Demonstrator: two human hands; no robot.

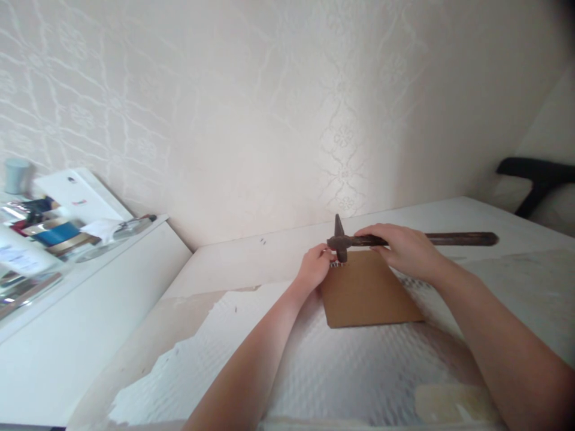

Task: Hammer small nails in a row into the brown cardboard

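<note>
My right hand (404, 248) is closed round the dark wooden handle of a hammer (458, 239), gripping it partway along, close to the head. The hammer lies roughly level, its dark metal head pointing down over the far left corner of a square brown cardboard piece (371, 293). At that corner, my left hand (317, 263) has its fingers pinched together right beside the hammer head. Whatever is between those fingertips is too small to name. A short row of small shiny bits (338, 264), possibly nails, runs along the cardboard's far edge under the head.
Beneath the cardboard is a white table (251, 263) partly covered by a torn, dimpled silvery sheet (193, 359). A white cabinet (112, 305) on the left bears a white box (83, 194), a cup (17, 175) and clutter. A patterned wall stands behind; a black chair part (536, 173) is right.
</note>
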